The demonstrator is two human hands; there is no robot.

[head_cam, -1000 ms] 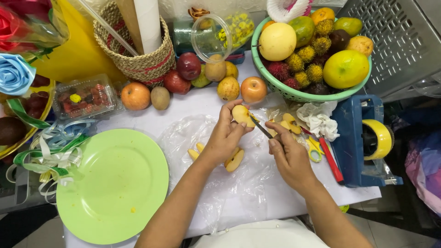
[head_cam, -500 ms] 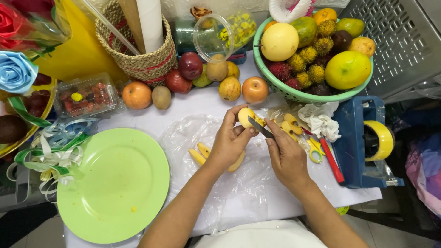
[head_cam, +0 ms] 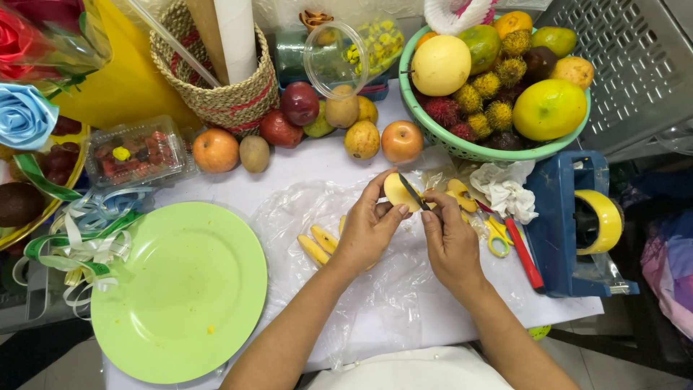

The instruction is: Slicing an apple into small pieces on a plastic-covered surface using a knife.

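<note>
My left hand holds a small piece of yellow fruit between fingers and thumb above a clear plastic sheet. My right hand grips a small dark-bladed knife whose blade rests across the fruit piece. Yellow peel strips lie on the sheet just left of my left hand. More yellow fruit scraps sit to the right of the knife.
An empty light-green plate lies at the left. A green basket of mixed fruit stands at the back right, with loose fruits and a woven basket behind. Scissors, crumpled tissue and a blue tape dispenser sit right.
Both hands stay over the plastic sheet. The fruit piece has turned in my left hand and the knife blade has shifted across it; the hands sit slightly closer together.
</note>
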